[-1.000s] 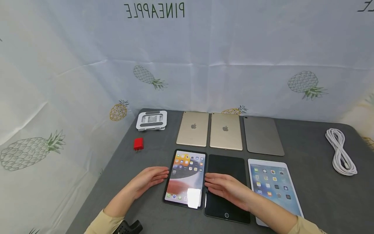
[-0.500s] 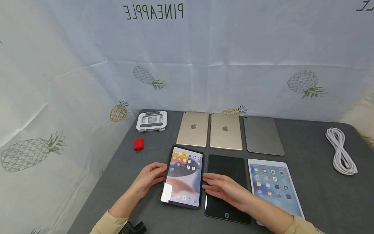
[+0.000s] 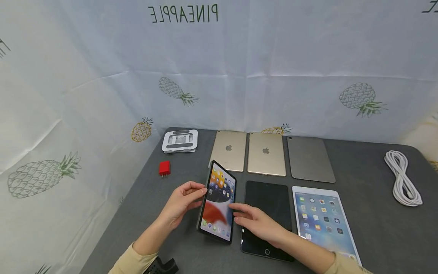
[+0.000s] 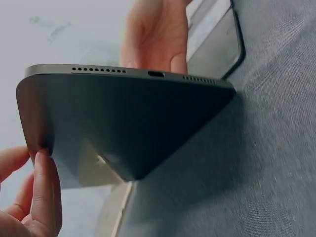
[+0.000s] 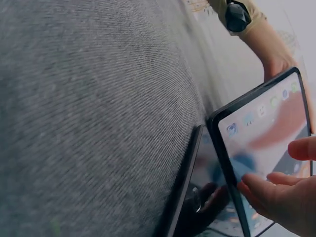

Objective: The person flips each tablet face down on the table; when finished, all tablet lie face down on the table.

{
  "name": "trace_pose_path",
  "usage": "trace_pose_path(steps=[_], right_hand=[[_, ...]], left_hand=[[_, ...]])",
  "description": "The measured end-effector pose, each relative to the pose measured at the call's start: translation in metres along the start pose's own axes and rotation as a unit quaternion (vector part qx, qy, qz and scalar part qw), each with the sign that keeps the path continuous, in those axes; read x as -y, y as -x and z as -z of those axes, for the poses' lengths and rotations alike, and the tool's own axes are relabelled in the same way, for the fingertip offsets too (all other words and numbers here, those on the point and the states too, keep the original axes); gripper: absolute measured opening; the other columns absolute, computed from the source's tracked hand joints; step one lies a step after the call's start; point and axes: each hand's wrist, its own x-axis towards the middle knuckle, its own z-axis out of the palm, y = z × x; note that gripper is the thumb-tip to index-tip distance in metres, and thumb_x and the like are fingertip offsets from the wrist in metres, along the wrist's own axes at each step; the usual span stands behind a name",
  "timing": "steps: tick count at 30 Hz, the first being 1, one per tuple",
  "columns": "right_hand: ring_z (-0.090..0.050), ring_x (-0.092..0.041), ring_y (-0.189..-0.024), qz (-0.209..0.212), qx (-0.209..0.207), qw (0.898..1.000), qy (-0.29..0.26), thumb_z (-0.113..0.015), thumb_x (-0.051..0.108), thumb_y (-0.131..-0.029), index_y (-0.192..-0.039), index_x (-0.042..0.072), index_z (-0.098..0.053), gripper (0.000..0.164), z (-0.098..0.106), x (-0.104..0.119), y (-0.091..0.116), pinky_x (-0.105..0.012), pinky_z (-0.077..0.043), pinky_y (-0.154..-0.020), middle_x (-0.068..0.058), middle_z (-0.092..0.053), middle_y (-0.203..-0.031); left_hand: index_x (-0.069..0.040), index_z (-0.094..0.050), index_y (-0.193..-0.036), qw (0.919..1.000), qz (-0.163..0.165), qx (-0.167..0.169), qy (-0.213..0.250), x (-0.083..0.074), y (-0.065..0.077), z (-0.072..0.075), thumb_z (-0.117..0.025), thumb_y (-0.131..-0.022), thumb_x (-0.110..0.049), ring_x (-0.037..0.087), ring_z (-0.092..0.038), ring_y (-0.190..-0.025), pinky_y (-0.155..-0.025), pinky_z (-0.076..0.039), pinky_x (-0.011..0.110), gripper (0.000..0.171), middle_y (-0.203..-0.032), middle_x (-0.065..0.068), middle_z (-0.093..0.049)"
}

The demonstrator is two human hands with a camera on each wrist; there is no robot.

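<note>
A tablet (image 3: 220,201) with its screen lit stands tilted on the table, left edge raised and right edge low. My left hand (image 3: 183,201) pinches that raised edge between thumb and fingers. In the left wrist view the tablet's dark back (image 4: 113,123) shows, with a port and speaker holes along one end. My right hand (image 3: 258,222) has its fingers loosely extended at the low right edge, fingertips at the screen's border. Beneath this hand lies a dark tablet (image 3: 267,194) with its screen off and a round home button. The right wrist view shows the lit screen (image 5: 261,123) beside the right fingers.
Behind lie two gold tablets (image 3: 228,150) (image 3: 266,154) and a grey tablet (image 3: 310,160), backs up. A white-framed lit tablet (image 3: 323,213) is at right. A red charger plug (image 3: 164,168), white folding stand (image 3: 180,141) and coiled white cable (image 3: 403,179) lie around.
The lit tablet has gone from lying flat to tilted, its left edge lifted. My left hand has closed from straight fingers into a pinch; my right hand has shifted slightly left with it.
</note>
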Motion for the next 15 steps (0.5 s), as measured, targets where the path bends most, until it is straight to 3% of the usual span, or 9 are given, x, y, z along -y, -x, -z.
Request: trace_pose_path(steps=[8, 15], right_hand=[[-0.045, -0.040, -0.129, 0.047, 0.018, 0.998, -0.027, -0.053, 0.020, -0.102, -0.148, 0.007, -0.040, 0.050, -0.005, 0.011, 0.002, -0.051, -0.046, -0.098, -0.022, -0.036, -0.148], [-0.048, -0.038, -0.128, 0.055, -0.027, 0.997, -0.047, -0.057, 0.021, -0.100, -0.144, 0.007, -0.045, 0.048, -0.007, 0.027, 0.005, -0.051, -0.048, -0.095, -0.022, -0.041, -0.146]], left_hand=[[0.001, -0.062, -0.112, 0.9994, -0.013, 0.032, -0.009, -0.007, 0.001, -0.017, -0.072, -0.089, -0.014, 0.015, -0.064, -0.087, -0.080, -0.056, 0.032, 0.030, -0.097, 0.005, -0.068], [0.002, -0.061, -0.114, 0.9980, -0.020, 0.060, -0.006, -0.009, 0.002, -0.028, -0.072, -0.089, -0.015, 0.016, -0.064, -0.092, -0.084, -0.056, 0.034, 0.032, -0.099, 0.006, -0.067]])
